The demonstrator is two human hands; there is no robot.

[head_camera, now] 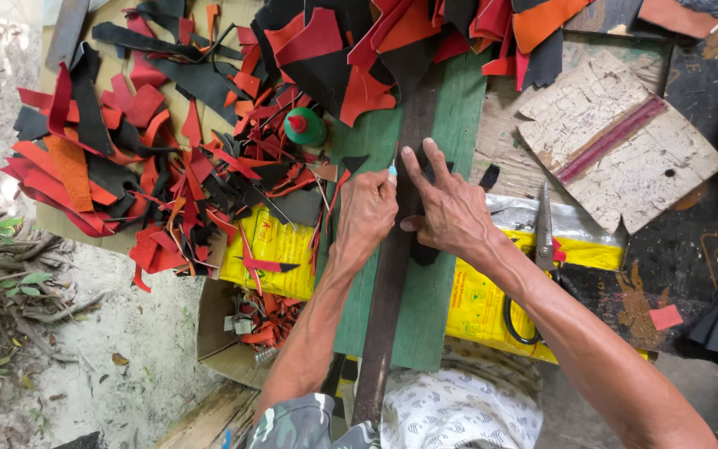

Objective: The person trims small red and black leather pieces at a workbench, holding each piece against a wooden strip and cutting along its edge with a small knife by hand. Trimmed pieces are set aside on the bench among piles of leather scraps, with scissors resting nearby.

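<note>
while flat under the spread right hand, dark strip lengthwise away; left hand grip closed on blue-tipped tool.

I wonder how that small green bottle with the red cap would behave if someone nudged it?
The green bottle would probably roll or slide, since it looks round and lies among loose leather scraps. It seems small, so likely light. The scraps around it might stop it quickly.
</note>
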